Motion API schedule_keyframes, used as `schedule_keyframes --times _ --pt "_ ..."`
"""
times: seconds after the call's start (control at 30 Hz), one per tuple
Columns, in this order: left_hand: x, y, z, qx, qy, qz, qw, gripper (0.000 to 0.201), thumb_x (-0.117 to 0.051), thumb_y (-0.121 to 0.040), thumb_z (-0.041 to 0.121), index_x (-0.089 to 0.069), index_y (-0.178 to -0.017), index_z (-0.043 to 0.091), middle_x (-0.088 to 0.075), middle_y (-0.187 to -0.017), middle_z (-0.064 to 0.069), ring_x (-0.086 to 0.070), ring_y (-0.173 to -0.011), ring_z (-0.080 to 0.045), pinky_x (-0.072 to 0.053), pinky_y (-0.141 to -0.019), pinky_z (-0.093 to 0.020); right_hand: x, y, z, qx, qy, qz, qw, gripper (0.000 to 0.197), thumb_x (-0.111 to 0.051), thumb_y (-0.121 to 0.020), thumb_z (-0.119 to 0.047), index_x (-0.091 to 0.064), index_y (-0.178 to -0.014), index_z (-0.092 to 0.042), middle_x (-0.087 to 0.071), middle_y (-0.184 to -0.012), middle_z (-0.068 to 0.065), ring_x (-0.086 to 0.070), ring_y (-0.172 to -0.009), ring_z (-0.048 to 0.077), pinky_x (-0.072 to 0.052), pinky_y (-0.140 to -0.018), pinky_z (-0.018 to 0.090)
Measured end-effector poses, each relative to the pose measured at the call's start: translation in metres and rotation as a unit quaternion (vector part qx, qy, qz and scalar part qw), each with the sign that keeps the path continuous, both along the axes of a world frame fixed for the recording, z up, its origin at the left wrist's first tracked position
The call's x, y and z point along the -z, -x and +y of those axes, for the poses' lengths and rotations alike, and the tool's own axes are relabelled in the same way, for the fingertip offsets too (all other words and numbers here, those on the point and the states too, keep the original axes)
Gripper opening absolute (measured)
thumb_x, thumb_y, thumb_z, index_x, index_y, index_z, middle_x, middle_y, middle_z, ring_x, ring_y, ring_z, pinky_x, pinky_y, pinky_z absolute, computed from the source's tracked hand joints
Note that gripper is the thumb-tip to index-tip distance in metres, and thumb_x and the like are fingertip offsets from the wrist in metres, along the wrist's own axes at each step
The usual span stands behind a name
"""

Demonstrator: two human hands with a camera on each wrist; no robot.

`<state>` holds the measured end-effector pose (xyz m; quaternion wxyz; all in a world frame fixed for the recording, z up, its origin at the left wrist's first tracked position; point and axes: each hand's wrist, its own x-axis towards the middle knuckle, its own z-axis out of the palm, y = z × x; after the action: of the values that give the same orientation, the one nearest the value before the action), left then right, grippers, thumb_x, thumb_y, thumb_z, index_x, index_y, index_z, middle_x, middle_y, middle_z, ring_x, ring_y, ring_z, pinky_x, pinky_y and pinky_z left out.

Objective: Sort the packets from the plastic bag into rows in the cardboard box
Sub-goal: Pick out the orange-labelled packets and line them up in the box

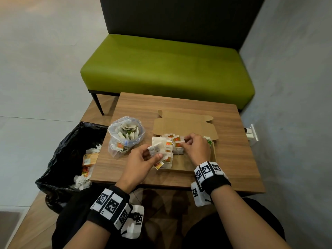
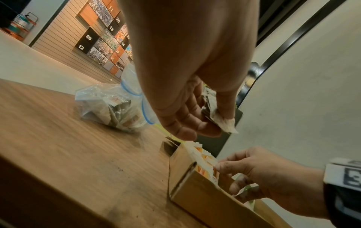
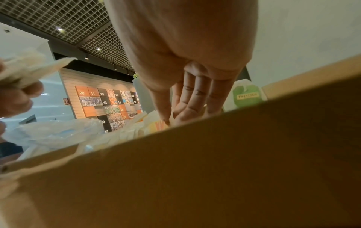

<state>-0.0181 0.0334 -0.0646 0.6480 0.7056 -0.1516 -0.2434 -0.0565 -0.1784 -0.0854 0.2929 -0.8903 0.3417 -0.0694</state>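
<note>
A clear plastic bag (image 1: 125, 135) of packets stands on the wooden table (image 1: 231, 133), left of the open cardboard box (image 1: 185, 125). Orange-labelled packets (image 1: 171, 146) stand in rows at the box's left side, and a green packet (image 1: 208, 141) stands at its right. My left hand (image 1: 154, 152) holds a small stack of white packets (image 1: 158, 147) over the box's left edge, pinched between thumb and fingers (image 2: 185, 132). My right hand (image 1: 182, 144) reaches into the box and pinches an orange packet (image 3: 158, 125) with thumb and index finger. The box's near wall (image 3: 215, 154) hides the packets' lower parts.
A black bin bag (image 1: 71, 141) holding wrappers and a box sits on the floor left of the table. A green bench (image 1: 167, 69) stands beyond the table, and a grey wall (image 1: 287, 87) runs along the right. The box lid lies flat toward the bench.
</note>
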Motion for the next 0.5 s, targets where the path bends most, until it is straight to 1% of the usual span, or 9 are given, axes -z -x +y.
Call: schedule_keyframes --times 0.07,0.13,0.17,0.23,0.27,0.33,0.4,0.43,0.5 --pt "0.000 0.000 -0.002 0.000 0.004 0.006 1.000 0.028 -0.072 -0.087 0.009 -0.067 -0.115 0.009 -0.076 -0.105 -0.004 -0.073 -0.099 -0.017 -0.059 -0.084 -0.036 -0.005 0.005 -0.003 0.003 -0.004 -0.024 1.000 0.013 -0.074 -0.087 -0.032 -0.072 -0.096 -0.022 -0.065 -0.073 -0.011 -0.065 -0.076 0.011 -0.047 -0.066 0.023" --pt "0.001 0.001 -0.004 0.002 0.007 0.013 1.000 0.027 -0.071 -0.088 0.008 -0.066 -0.115 0.007 -0.077 -0.104 -0.005 -0.073 -0.099 -0.018 -0.059 -0.084 -0.037 -0.015 0.011 -0.003 0.000 -0.020 -0.082 0.996 0.013 -0.072 -0.088 -0.034 -0.073 -0.088 -0.021 -0.067 -0.071 -0.011 -0.066 -0.070 0.010 -0.052 -0.063 0.027" --pt "0.001 0.002 -0.006 0.004 0.009 0.016 1.000 0.027 -0.071 -0.088 0.007 -0.066 -0.114 0.007 -0.077 -0.104 -0.006 -0.073 -0.099 -0.019 -0.060 -0.084 -0.037 -0.022 0.014 -0.001 -0.010 -0.063 -0.118 0.991 0.013 -0.072 -0.088 -0.034 -0.073 -0.087 -0.021 -0.069 -0.072 -0.009 -0.066 -0.066 0.009 -0.055 -0.061 0.029" --pt "0.002 0.004 -0.010 0.011 0.016 0.021 1.000 0.026 -0.070 -0.087 0.004 -0.066 -0.113 0.007 -0.077 -0.102 -0.007 -0.073 -0.096 -0.020 -0.060 -0.079 -0.032 -0.039 0.019 0.008 -0.055 -0.218 -0.155 0.962 0.014 -0.073 -0.089 -0.029 -0.073 -0.094 -0.016 -0.073 -0.078 0.003 -0.065 -0.059 0.012 -0.058 -0.058 0.033" --pt "0.002 0.005 -0.013 0.014 0.020 0.023 0.999 0.025 -0.070 -0.087 0.002 -0.066 -0.111 0.008 -0.077 -0.100 -0.007 -0.074 -0.093 -0.020 -0.059 -0.074 -0.028 -0.046 0.022 0.013 -0.086 -0.286 -0.147 0.943 0.016 -0.073 -0.089 -0.027 -0.073 -0.099 -0.014 -0.074 -0.083 0.009 -0.064 -0.059 0.014 -0.057 -0.058 0.034" --pt "0.000 0.009 -0.017 0.021 0.029 0.028 0.999 0.025 -0.069 -0.087 0.001 -0.065 -0.110 0.011 -0.077 -0.097 -0.007 -0.073 -0.088 -0.018 -0.056 -0.068 -0.024 -0.052 0.024 0.018 -0.132 -0.339 -0.109 0.925 0.022 -0.072 -0.090 -0.023 -0.072 -0.107 -0.010 -0.072 -0.087 0.010 -0.064 -0.064 0.017 -0.057 -0.061 0.038" --pt "-0.002 0.011 -0.020 0.030 0.037 0.032 0.998 0.029 -0.068 -0.087 0.001 -0.064 -0.113 0.013 -0.077 -0.098 -0.008 -0.074 -0.090 -0.020 -0.058 -0.073 -0.029 -0.051 0.025 0.018 -0.147 -0.354 -0.096 0.919 0.021 -0.069 -0.092 -0.019 -0.071 -0.108 -0.005 -0.068 -0.084 0.005 -0.063 -0.068 0.017 -0.058 -0.062 0.040" --pt "-0.004 0.013 -0.021 0.033 0.037 0.031 0.998 0.031 -0.068 -0.088 0.001 -0.063 -0.116 0.012 -0.077 -0.099 -0.009 -0.074 -0.092 -0.022 -0.059 -0.076 -0.032 -0.049 0.026 0.018 -0.149 -0.365 -0.095 0.914 0.020 -0.068 -0.093 -0.017 -0.071 -0.107 -0.003 -0.068 -0.085 0.005 -0.064 -0.070 0.018 -0.058 -0.060 0.039" --pt "-0.005 0.015 -0.021 0.037 0.033 0.031 0.998 0.038 -0.067 -0.088 0.001 -0.057 -0.124 0.012 -0.077 -0.099 -0.010 -0.074 -0.094 -0.024 -0.059 -0.080 -0.036 -0.046 0.027 0.017 -0.155 -0.385 -0.086 0.906 0.018 -0.067 -0.094 -0.014 -0.070 -0.106 -0.001 -0.070 -0.092 0.014 -0.066 -0.076 0.021 -0.058 -0.058 0.034"
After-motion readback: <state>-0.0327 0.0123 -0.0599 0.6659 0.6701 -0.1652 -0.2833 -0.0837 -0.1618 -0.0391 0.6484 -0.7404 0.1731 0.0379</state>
